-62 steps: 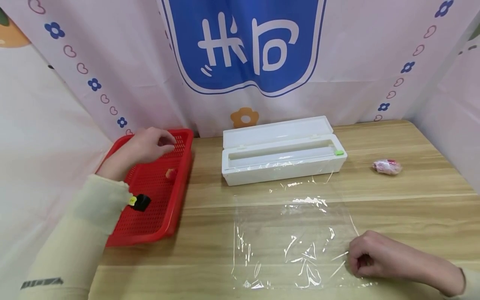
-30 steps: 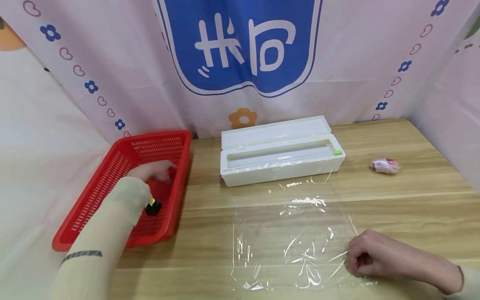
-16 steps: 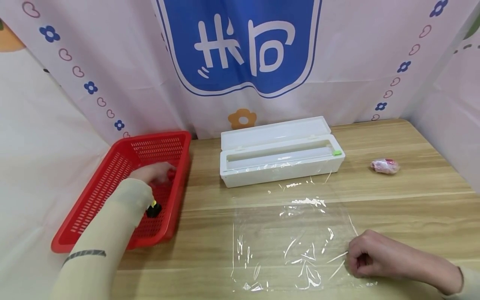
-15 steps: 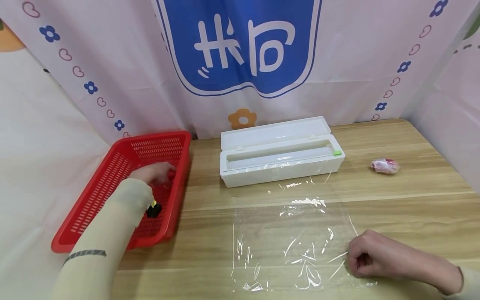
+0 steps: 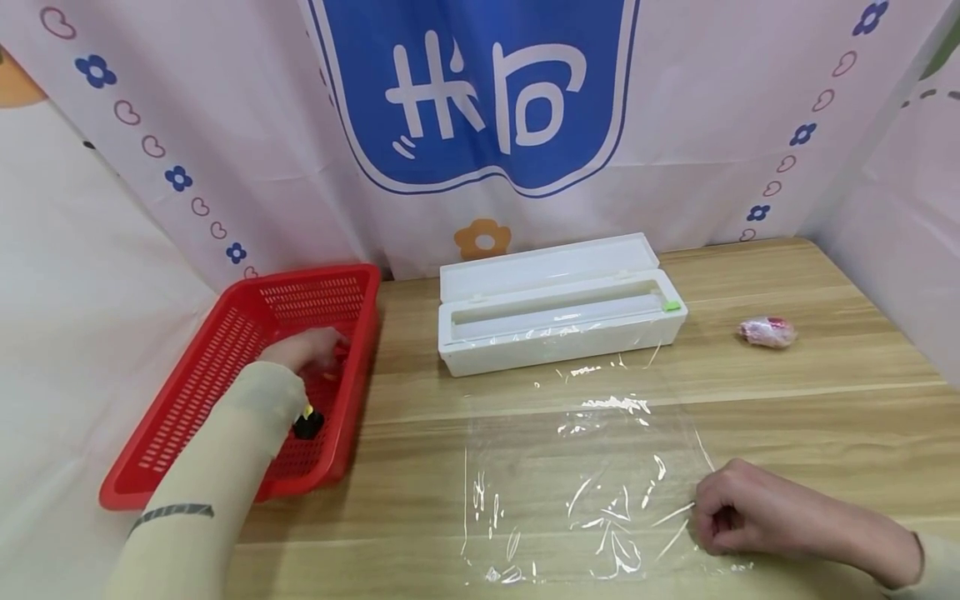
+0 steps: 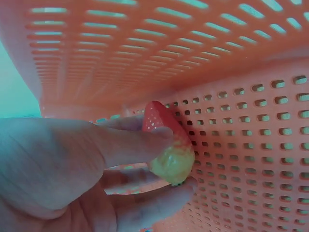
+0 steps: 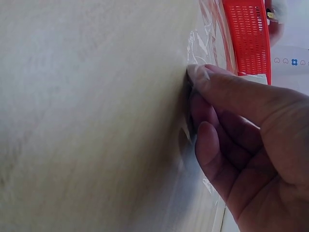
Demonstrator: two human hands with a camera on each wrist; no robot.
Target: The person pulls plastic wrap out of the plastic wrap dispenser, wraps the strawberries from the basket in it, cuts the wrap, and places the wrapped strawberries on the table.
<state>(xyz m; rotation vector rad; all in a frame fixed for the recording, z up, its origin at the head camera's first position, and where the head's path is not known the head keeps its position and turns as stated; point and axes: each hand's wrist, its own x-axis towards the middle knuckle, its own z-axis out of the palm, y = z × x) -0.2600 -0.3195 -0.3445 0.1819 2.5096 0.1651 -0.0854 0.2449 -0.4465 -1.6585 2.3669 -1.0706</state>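
Inside the red basket [image 5: 352, 417], my left hand [image 5: 303, 348] reaches down by the right wall. The left wrist view shows its thumb and fingers pinching a strawberry [image 6: 169, 145], red with a pale yellow-green end. In the head view the hand mostly hides that strawberry. A sheet of clear plastic wrap [image 5: 570, 483] lies on the table, running out from a white wrap dispenser box [image 5: 562, 337] whose lid stands up. At the sheet's near right corner, my right hand [image 5: 738, 508] rests low on the table and pinches the wrap's edge between thumb and forefinger.
Toward the right back of the wooden table [image 5: 825, 433] lies a small wrapped red item [image 5: 768, 332]. A green slider [image 5: 671, 306] sits at the box's right end. A printed curtain [image 5: 337, 217] hangs directly behind the table.
My left hand has gone from above the basket down into it and taken hold of the strawberry. During the last second it barely moves. My right hand stays put on the wrap.
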